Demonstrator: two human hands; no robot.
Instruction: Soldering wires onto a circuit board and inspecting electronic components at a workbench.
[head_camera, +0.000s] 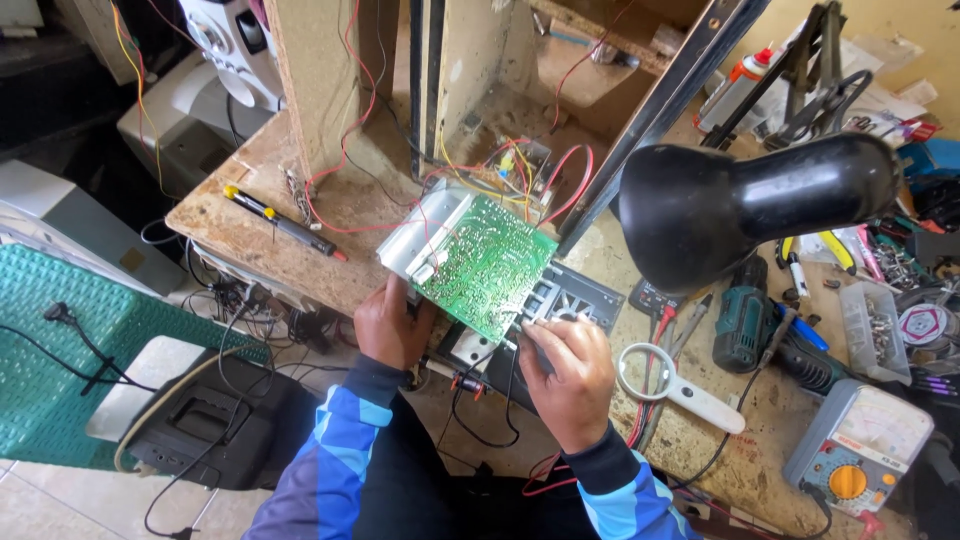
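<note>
the left hand (392, 325) grips the near left edge of a green circuit board (482, 262), fingers curled under it and thumb on top, holding it tilted with its soldered side up above the tabletop (250, 235). a silver metal heat sink (428, 232) is fixed along the board's far left side, and red and yellow wires (520, 170) run from the board back into the wooden frame behind it. the right hand (568, 375) is closed at the board's near right corner, fingers bent down against the black plastic panel (575, 295) that lies just beneath the board; whether it pinches the board or the panel cannot be told. a black desk lamp (740, 205) hangs over the right side of the tabletop. just right of the right hand lies a white magnifying glass (665, 380), and beyond it a green cordless drill (745, 320). an analogue multimeter (860, 450) sits at the near right. left of the board, a black screwdriver with a yellow end (280, 222) rests on the tabletop. on the floor to the left stands a black speaker box (215, 430).
</note>
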